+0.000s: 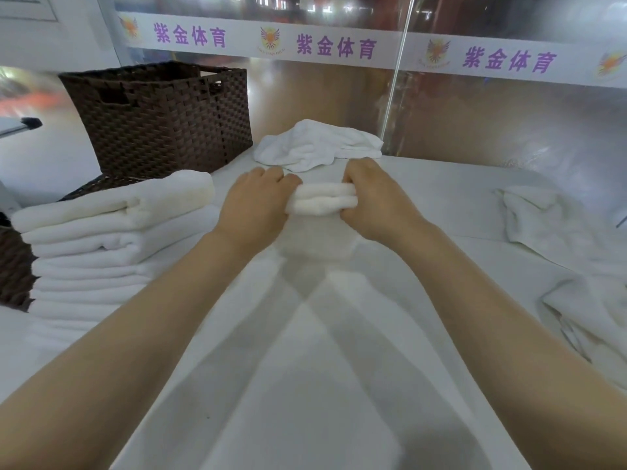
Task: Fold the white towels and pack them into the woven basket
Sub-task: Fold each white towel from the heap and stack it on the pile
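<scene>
A small folded white towel (324, 199) lies on the white table in the middle of the head view. My left hand (254, 201) grips its left end and my right hand (375, 198) grips its right end, fingers curled round the folds. The dark brown woven basket (163, 120) stands at the back left. A tall stack of folded white towels (108, 245) rises at the left, in front of the basket. A crumpled white towel (315, 147) lies just behind my hands.
More unfolded white towels lie at the right (539, 215) and at the right edge (590, 313). A second woven basket (13, 266) shows at the far left. A glass partition (475, 106) with a printed banner closes off the back of the table.
</scene>
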Tool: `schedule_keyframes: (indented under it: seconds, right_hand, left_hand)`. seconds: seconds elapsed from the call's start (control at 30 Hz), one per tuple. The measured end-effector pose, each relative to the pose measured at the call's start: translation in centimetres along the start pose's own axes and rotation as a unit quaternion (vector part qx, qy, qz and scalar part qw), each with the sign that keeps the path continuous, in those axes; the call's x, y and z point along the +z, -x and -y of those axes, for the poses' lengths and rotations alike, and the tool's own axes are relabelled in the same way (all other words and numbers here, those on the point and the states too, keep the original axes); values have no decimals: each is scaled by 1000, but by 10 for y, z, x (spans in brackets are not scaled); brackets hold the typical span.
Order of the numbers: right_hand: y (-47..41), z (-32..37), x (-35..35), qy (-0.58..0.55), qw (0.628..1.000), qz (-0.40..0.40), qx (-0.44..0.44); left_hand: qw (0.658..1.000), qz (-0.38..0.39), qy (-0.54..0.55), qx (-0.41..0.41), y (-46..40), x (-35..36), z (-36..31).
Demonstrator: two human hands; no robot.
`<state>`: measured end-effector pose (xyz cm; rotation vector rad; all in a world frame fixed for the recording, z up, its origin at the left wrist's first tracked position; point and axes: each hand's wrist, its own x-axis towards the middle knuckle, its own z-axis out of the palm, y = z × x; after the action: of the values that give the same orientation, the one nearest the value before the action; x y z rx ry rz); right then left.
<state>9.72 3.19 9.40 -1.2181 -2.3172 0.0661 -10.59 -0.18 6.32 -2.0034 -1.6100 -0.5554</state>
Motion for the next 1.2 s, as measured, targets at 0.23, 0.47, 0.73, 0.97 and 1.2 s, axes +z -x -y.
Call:
schedule_keyframes:
  seconds: [0.23, 0.47, 0.73, 0.97, 1.2]
  right_hand:
    - [69, -8, 86, 94, 984, -84, -125]
    - [144, -19, 133, -124, 989, 58, -47]
    - [152, 5, 139, -100, 989, 109, -24]
    - [152, 49, 148, -69, 987, 139, -45]
    - [164, 55, 141, -44, 986, 154, -42]
  left_hand:
    - [997, 44, -40, 47, 75, 43, 1]
    - [991, 136, 18, -8, 136, 51, -11]
    - [967, 246, 54, -19, 169, 23, -9]
    - [962, 189, 142, -134, 173, 17, -18]
    - [952, 249, 110, -141, 192, 23, -27]
